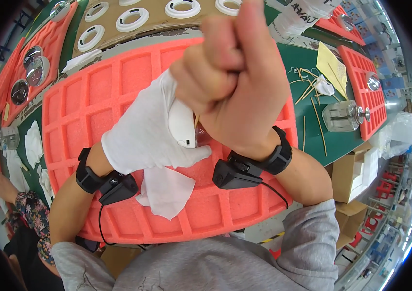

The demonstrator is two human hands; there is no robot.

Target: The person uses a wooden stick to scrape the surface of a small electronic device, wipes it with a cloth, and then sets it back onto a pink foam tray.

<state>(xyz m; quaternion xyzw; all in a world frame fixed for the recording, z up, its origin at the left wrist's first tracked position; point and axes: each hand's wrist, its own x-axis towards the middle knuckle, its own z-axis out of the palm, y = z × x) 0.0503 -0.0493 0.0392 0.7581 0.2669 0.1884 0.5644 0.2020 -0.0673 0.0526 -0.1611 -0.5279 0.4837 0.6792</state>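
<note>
While looking past the bare right hand (240,82), curled into a fist near the upper edge, cannot tell whether gripping anything; at eight o'clock from it, can see only part of the white rounded device (180,127), wrapped in the gloved left hand (140,127) over the pink foam tray (135,70). Toward three o'clock, can trace green tabletop (315,150) between tray edge and glass jar (340,117).

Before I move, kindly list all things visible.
foam trays: several, coral, centre and sides
rings: six visible, white, top board
discs: several, clear, side trays
jars: two, clear, left and right
sticks: several, tan, right mat
sheet: one, yellow, right mat
cloths: several, white, centre and left
boxes: two, brown, lower right
casing: one, white, left hand
another person's sleeve: one, floral, left
wrist units: two, black, centre
left hand: one, white glove, centre
right hand: one, bare, centre
</note>
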